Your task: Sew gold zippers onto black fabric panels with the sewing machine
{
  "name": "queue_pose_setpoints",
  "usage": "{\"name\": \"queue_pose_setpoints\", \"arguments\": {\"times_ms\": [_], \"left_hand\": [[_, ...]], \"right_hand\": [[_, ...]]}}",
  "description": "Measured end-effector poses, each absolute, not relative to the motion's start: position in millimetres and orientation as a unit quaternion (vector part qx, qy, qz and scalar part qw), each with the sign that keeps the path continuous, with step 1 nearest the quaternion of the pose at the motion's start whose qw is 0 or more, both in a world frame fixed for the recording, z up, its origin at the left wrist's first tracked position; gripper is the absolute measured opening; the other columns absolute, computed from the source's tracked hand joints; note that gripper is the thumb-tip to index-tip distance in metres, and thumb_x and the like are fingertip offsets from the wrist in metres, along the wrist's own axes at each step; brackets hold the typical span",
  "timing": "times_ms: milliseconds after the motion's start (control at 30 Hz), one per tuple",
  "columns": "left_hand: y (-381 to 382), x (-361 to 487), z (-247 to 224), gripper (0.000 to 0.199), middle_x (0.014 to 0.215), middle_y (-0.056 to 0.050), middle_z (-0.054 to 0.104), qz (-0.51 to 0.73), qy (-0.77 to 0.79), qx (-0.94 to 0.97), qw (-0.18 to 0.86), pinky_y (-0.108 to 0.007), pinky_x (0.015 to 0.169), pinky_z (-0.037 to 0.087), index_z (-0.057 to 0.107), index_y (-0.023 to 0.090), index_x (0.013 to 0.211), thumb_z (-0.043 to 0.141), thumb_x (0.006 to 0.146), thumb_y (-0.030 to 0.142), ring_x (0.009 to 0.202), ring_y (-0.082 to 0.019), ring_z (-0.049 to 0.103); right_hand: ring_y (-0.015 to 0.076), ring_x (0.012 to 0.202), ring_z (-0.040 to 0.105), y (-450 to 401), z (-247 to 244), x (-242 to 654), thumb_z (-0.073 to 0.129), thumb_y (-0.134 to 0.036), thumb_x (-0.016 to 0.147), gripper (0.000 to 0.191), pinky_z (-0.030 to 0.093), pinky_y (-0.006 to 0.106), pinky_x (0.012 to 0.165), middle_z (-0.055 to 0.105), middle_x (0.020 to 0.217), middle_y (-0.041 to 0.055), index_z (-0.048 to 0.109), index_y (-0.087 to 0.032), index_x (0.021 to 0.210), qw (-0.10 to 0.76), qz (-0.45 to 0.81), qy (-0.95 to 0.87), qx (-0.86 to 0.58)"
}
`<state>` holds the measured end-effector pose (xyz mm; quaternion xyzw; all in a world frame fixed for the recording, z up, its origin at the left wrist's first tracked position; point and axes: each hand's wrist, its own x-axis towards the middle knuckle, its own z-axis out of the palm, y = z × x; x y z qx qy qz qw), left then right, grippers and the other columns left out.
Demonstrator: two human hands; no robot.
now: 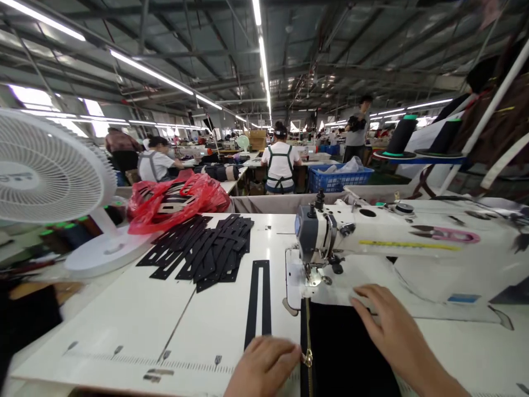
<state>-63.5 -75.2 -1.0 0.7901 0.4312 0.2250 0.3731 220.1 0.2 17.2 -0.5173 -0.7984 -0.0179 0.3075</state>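
A black fabric piece (347,342) with a gold-toothed zipper (308,325) along its left side lies on the sewing table, its far end close to the presser foot of the white sewing machine (384,226). My left hand (264,364) is closed, thumb and finger pinching the zipper pull (306,358). Over the right edge of the fabric lies my right hand (388,325), open, its thumb and fingers apart. A black strip frame with a long slot (251,320) lies flat on the table, its near end reaching my left hand.
A heap of black slotted strips (210,248) lies left of the machine, before a red plastic bag (177,198). A white fan (99,248) stands at far left. Pink-handled snips (450,234) rest on the machine; thread cones (400,135) stand behind it. Several people work farther back.
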Motion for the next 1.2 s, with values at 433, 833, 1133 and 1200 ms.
{"name": "queue_pose_setpoints", "arguments": {"times_ms": [433, 833, 1133, 1200], "left_hand": [[-12.4, -27.5, 32.3, 0.102, 0.149, -0.017, 0.013, 0.063, 0.393, 0.900, 0.179, -0.057, 0.108, -0.008, 0.016, 0.010, 0.144, 0.048, 0.072, 0.074, 0.137, -0.034, 0.005], [-9.6, -24.8, 23.4, 0.106, 0.150, -0.014, 0.000, 0.029, 0.399, 0.901, 0.169, -0.057, 0.107, -0.008, 0.004, 0.012, 0.145, 0.041, 0.071, 0.079, 0.137, -0.035, -0.003], [-11.6, -28.3, 24.8, 0.099, 0.151, -0.014, 0.013, 0.053, 0.394, 0.903, 0.161, -0.059, 0.107, -0.009, 0.015, 0.014, 0.143, 0.047, 0.073, 0.075, 0.138, -0.035, 0.003], [-20.0, -26.1, 26.6, 0.076, 0.145, -0.011, 0.031, 0.094, 0.400, 0.897, 0.162, -0.057, 0.109, -0.006, 0.037, 0.019, 0.133, 0.054, 0.076, 0.066, 0.136, -0.033, 0.016]], "right_hand": [[0.0191, 0.068, 0.063, 11.8, 8.9, 208.7, 0.027, -0.046, 0.095, 0.036, 0.046, 0.029, 0.059, 0.063, 0.076, 0.0062, 0.050, -0.018, 0.092, 0.300, -0.133, -0.719, -0.613], [0.0322, 0.119, 0.046, 0.5, 9.0, 204.9, 0.033, -0.027, 0.093, 0.043, 0.037, 0.049, 0.093, 0.049, 0.128, 0.0221, 0.043, -0.005, 0.127, 0.168, -0.206, -0.810, -0.523], [0.0256, 0.131, 0.030, -26.4, -15.3, 189.6, 0.039, -0.033, 0.091, 0.051, 0.032, 0.049, 0.103, 0.034, 0.142, 0.0143, 0.038, -0.009, 0.136, 0.138, -0.118, -0.895, -0.408], [0.0242, 0.131, 0.031, -21.5, -12.7, 188.2, 0.037, -0.028, 0.091, 0.046, 0.032, 0.047, 0.104, 0.036, 0.141, 0.0142, 0.043, -0.009, 0.132, 0.148, -0.112, -0.896, -0.404]]}}
